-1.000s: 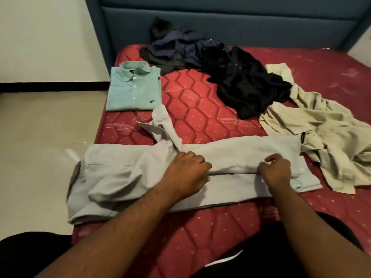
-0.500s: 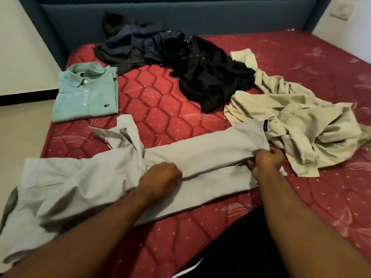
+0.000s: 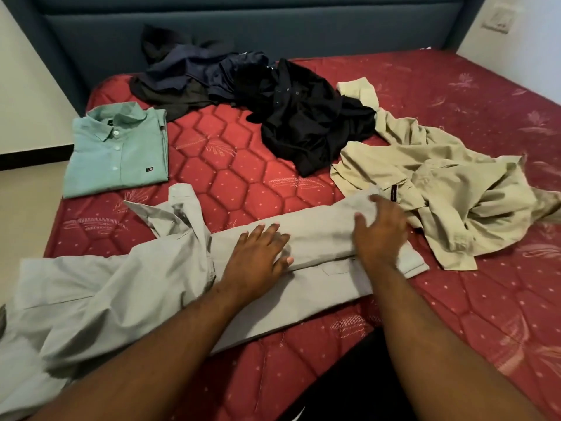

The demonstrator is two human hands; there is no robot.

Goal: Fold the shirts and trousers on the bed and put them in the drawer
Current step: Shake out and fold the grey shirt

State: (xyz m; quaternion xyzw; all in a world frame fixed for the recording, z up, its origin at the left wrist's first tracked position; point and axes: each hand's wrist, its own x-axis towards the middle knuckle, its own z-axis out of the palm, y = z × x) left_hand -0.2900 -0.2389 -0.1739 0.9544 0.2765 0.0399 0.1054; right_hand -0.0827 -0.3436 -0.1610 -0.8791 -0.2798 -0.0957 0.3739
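Note:
A light grey shirt (image 3: 127,287) lies stretched across the near edge of the red mattress (image 3: 249,174), its long side folded over lengthwise. My left hand (image 3: 258,253) lies flat on the folded strip near its middle, fingers spread. My right hand (image 3: 379,235) presses flat on the shirt's right end, fingers straight. A folded green shirt (image 3: 118,150) sits at the left of the bed. A crumpled beige garment (image 3: 449,192) lies to the right, touching the grey shirt's end. A black garment (image 3: 306,123) and dark navy clothes (image 3: 194,74) are heaped toward the headboard.
A dark blue padded headboard (image 3: 273,22) runs along the back. Pale floor (image 3: 27,208) lies left of the bed, where the grey shirt's end hangs over the mattress edge. A wall switch plate (image 3: 498,16) is at the top right. No drawer is in view.
Both hands gripped the grey shirt's folded edge a moment ago; now they lie flat on it with fingers straight. The view has shifted to the right.

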